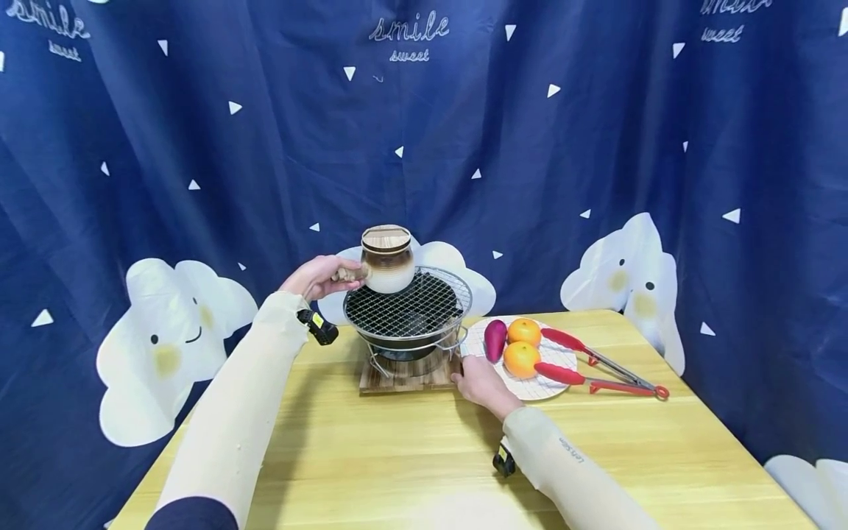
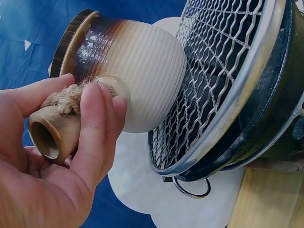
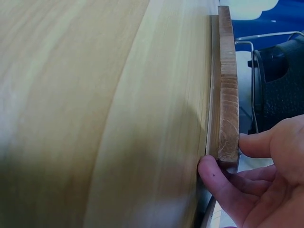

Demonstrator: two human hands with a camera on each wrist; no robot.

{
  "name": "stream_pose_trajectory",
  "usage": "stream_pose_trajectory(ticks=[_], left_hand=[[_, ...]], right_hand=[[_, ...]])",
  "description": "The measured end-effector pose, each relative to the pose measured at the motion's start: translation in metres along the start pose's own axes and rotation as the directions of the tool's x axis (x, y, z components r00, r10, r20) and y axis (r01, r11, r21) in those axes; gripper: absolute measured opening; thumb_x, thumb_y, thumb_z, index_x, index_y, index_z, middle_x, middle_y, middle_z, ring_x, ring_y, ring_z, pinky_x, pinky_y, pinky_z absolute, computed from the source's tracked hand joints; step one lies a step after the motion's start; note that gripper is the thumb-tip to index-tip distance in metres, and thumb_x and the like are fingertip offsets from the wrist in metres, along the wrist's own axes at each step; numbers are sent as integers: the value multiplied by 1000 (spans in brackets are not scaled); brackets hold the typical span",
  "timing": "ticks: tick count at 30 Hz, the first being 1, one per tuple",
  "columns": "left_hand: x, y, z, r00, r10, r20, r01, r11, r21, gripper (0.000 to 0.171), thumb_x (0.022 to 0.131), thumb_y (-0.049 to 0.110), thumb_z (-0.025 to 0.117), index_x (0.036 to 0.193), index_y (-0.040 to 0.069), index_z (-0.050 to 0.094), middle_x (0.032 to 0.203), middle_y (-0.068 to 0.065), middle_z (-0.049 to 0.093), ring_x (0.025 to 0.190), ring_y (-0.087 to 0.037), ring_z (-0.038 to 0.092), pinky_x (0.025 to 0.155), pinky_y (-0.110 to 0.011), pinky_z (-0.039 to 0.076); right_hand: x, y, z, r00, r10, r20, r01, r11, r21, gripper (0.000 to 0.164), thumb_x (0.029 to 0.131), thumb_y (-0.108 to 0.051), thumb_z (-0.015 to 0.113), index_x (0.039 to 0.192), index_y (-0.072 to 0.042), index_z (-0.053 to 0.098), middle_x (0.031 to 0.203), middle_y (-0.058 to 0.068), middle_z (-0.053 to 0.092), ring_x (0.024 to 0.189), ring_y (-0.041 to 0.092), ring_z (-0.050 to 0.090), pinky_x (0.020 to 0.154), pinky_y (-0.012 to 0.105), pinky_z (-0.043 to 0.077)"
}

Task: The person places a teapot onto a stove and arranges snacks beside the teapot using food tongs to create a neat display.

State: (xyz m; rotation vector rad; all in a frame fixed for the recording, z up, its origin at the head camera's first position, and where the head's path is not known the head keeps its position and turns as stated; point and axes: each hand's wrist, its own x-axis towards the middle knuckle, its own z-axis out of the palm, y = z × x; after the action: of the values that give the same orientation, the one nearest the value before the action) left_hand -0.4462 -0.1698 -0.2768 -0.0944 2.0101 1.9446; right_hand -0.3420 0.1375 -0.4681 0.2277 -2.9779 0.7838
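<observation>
My left hand (image 1: 323,277) grips the short, rope-wrapped handle (image 2: 52,124) of a small ceramic pot (image 1: 389,274), brown at the top and white below. A wooden lid (image 1: 386,237) sits on the pot. The pot is upright over the back left of the wire grate (image 1: 404,315), overlapping it in the head view. That grate tops a round black tabletop grill (image 2: 256,109) on a wooden board (image 1: 376,380). Down at the board's near right corner, my right hand (image 1: 486,384) pinches it, thumb (image 3: 256,144) on the upper side and a fingertip at the lower edge.
Right of the grill lies a round white plate (image 1: 543,394) holding a purple eggplant-like item (image 1: 495,340) and two oranges (image 1: 522,359). Red-handled tongs (image 1: 623,384) lean across it toward the right. Behind the wooden table (image 1: 371,456) hangs a blue curtain (image 1: 298,132).
</observation>
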Motion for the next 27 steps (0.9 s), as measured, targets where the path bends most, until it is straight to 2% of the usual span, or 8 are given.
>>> stream_pose_trajectory(ticks=[4, 11, 16, 19, 23, 25, 27], left_hand=[[-3, -2, -3, 1000, -7, -6, 6, 1000, -12, 6, 96, 9, 65, 97, 3, 68, 87, -10, 72, 74, -15, 72, 77, -21, 60], [-6, -4, -1, 1000, 0, -17, 0, 1000, 20, 14, 97, 13, 66, 108, 4, 66, 89, -8, 72, 75, -14, 72, 79, -21, 60], [-7, -6, -4, 999, 13, -35, -12, 1000, 6, 16, 96, 15, 69, 108, 5, 66, 88, -6, 72, 76, -16, 72, 79, -23, 60], [-8, -7, -5, 999, 30, -38, -29, 999, 29, 23, 97, 21, 68, 112, 4, 63, 86, -4, 71, 77, -17, 73, 86, -27, 60], [-11, -8, -10, 997, 42, -66, -35, 995, 98, 39, 98, 33, 64, 122, 4, 59, 87, -3, 71, 90, -22, 74, 99, -35, 55], [-15, -9, -13, 996, 40, -74, -31, 992, 120, 48, 99, 41, 62, 128, 4, 57, 97, -6, 72, 103, -25, 72, 102, -36, 53], [-18, -11, -17, 997, 39, -60, -31, 991, 132, 58, 99, 48, 58, 136, 3, 52, 115, -13, 69, 113, -27, 67, 104, -35, 52]], right_hand=[[-2, -3, 0, 1000, -5, 2, 5, 1000, 9, 22, 94, -23, 69, 83, -6, 62, 77, 11, 61, 69, 23, 56, 63, 37, 52], [-6, -5, 1, 1000, 8, 9, -8, 1000, 19, 22, 94, -22, 69, 80, -8, 60, 73, 8, 58, 66, 22, 55, 58, 35, 48], [-7, -6, 1, 1000, 0, 6, 0, 1000, 22, 22, 94, -21, 68, 80, -8, 59, 72, 8, 57, 65, 22, 55, 57, 34, 48], [-8, -7, 1, 1000, -1, 4, 1, 1000, 19, 22, 94, -21, 69, 80, -8, 59, 72, 8, 58, 65, 22, 55, 57, 34, 48], [-8, -7, 1, 1000, -8, -2, 8, 1000, 11, 22, 94, -21, 69, 79, -7, 60, 73, 8, 59, 65, 23, 55, 59, 35, 49], [-8, -7, 0, 1000, -10, -6, 10, 1000, 11, 22, 94, -21, 69, 79, -7, 60, 73, 9, 59, 66, 23, 55, 59, 36, 49], [-8, -7, -1, 1000, -8, -9, 9, 1000, 13, 22, 94, -21, 69, 79, -8, 59, 74, 9, 58, 67, 23, 55, 60, 36, 49]])
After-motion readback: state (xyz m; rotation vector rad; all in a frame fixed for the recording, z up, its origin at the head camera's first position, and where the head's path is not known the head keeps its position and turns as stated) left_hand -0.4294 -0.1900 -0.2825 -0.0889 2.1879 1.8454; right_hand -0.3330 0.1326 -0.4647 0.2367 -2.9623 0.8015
